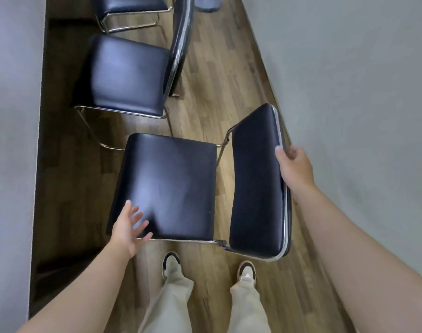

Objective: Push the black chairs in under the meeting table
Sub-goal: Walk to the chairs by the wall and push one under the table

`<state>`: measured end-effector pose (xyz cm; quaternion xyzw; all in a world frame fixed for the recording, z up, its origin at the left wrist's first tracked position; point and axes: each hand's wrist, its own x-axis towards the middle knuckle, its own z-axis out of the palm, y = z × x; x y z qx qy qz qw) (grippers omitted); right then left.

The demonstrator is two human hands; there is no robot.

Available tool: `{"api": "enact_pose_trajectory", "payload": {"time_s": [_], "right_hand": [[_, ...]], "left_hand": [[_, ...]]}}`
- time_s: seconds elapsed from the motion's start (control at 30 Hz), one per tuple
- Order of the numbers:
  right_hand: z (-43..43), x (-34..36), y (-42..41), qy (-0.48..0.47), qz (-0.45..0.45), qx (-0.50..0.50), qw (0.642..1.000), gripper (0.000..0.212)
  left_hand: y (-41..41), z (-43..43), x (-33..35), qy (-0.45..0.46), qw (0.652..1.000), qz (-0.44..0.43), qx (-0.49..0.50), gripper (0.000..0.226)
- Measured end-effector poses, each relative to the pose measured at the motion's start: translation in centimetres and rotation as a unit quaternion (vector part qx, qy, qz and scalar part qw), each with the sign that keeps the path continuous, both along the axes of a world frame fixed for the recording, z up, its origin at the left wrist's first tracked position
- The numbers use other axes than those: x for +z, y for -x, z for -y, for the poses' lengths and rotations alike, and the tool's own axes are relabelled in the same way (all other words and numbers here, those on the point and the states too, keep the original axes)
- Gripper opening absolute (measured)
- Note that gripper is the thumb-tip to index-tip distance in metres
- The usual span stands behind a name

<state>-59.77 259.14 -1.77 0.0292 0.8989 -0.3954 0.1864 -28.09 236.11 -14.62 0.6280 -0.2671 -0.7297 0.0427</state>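
Note:
A black padded chair with a chrome frame stands right in front of me; its seat [171, 183] points left toward the grey meeting table [10, 140] and its backrest [255, 181] faces right. My right hand [294, 164] grips the top edge of the backrest. My left hand [130, 224] hovers with spread fingers over the seat's near left corner, holding nothing. A second black chair [123, 75] stands farther along the table, its seat partly beneath the edge. A third chair [130, 6] shows at the top of the view.
The table edge runs along the left with dark shadow beneath it. A grey wall [349, 92] closes the right side, leaving a narrow strip of wooden floor [219, 75]. My feet [171, 263] stand just behind the near chair.

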Motion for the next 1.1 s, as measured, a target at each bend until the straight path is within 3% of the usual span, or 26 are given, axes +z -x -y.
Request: {"api": "enact_pose_trajectory", "payload": {"time_s": [0.17, 0.43, 0.6, 0.83, 0.97, 1.1], "right_hand": [[0.2, -3.7, 2.0, -0.005, 0.026, 0.045, 0.999, 0.083], [-0.6, -5.3, 3.5, 0.033, 0.090, 0.147, 0.984, 0.088], [-1.4, -5.1, 4.2, 0.105, 0.104, 0.116, 0.982, 0.091], [-1.8, -6.0, 4.2, 0.168, 0.142, 0.096, 0.971, 0.101], [-1.7, -6.8, 4.6, 0.187, 0.139, 0.108, 0.966, 0.118], [-0.4, -7.2, 5.2, 0.209, 0.134, 0.131, 0.960, 0.112]], "left_hand": [[0.0, -2.6, -4.1, -0.016, 0.995, 0.053, 0.085, 0.062], [0.4, -10.1, -9.2, -0.058, 0.969, 0.054, 0.234, 0.080], [3.9, -11.3, -11.4, -0.073, 0.946, 0.031, 0.314, 0.093], [5.3, -12.3, -14.6, -0.068, 0.931, 0.032, 0.356, 0.083], [6.0, -13.0, -15.9, -0.088, 0.915, 0.022, 0.394, 0.086], [6.2, -12.1, -16.3, -0.117, 0.891, -0.031, 0.438, 0.087]]}}
